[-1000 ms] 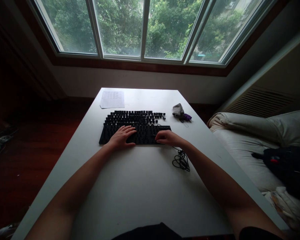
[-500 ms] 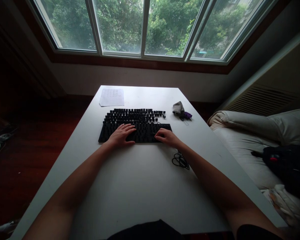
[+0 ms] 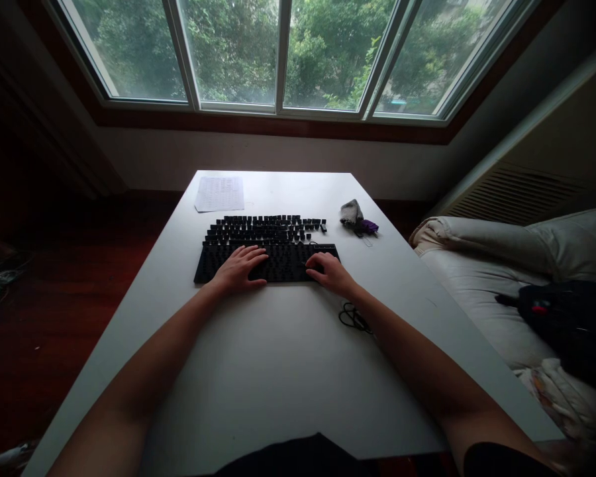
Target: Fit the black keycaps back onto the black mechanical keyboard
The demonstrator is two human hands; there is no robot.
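No readable text, the printed paper sheet [image 3: 219, 194] too small and faint for legibility.

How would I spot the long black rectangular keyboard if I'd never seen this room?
Find the white table below the wide window. On it, the long black rectangular keyboard lies under the left hand, with the right hand at its right end. It is one slab, unlike the rows of small separate black keycaps just beyond it.
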